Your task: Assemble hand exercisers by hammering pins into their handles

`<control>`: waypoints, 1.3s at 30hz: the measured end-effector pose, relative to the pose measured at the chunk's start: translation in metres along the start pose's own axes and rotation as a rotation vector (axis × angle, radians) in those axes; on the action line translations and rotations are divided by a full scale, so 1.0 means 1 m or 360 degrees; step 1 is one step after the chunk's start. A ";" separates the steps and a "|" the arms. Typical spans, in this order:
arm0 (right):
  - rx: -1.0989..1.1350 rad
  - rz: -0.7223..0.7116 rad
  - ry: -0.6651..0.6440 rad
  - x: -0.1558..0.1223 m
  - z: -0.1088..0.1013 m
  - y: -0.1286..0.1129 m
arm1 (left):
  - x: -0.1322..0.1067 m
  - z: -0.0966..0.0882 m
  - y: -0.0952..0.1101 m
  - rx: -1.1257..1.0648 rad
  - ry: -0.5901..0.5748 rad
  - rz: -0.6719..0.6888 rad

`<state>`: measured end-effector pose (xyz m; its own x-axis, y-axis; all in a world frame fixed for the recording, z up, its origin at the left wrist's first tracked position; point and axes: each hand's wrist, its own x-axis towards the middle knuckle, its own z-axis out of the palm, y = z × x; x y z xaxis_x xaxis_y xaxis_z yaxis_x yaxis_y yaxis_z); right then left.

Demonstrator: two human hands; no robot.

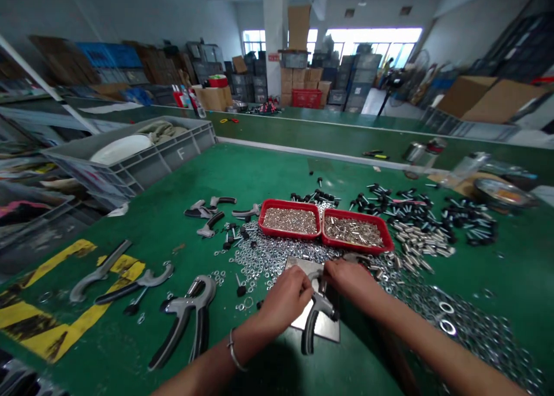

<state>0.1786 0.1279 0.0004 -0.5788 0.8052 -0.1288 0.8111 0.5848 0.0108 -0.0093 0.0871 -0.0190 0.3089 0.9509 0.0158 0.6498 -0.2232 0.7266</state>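
Over a small steel plate [329, 328] lies a grey and black hand grip strengthener [310, 325], its handle toward me. My left hand [289, 295] is closed, with fingers pinched on the left of its curved upper part. From the other side my right hand [350, 276] closes its fingertips on the top of the same piece; the fingers hide what exactly they pinch. A finished-looking hand grip with a spring [199, 295] rests to the left. Beyond my hands stand a red tray of tiny metal parts [289, 234] and a red tray of small pins [355, 247].
Loose nuts [255, 263] spread around the trays. Washers [471, 321], metal sleeves [418, 243] and black-knobbed bolts [470, 220] cover the right side. Loose grip handles [101, 272] lie at left, near yellow-black tape [64, 332]. A grey crate [173, 153] stands back left.
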 end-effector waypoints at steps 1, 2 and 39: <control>0.0019 0.0049 0.0004 -0.003 0.001 0.003 | 0.001 0.002 0.001 0.0067 -0.0022 0.0007; 0.0031 0.0103 0.0015 -0.008 0.003 0.005 | 0.002 0.002 0.001 0.0135 -0.0040 0.0022; 0.0860 0.0488 -0.0085 -0.111 -0.018 -0.027 | -0.038 0.046 0.009 0.0447 0.0257 -0.0161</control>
<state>0.2193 0.0246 0.0323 -0.3190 0.9145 -0.2490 0.8758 0.1840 -0.4461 0.0166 0.0386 -0.0444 0.1336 0.9879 0.0785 0.8443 -0.1550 0.5130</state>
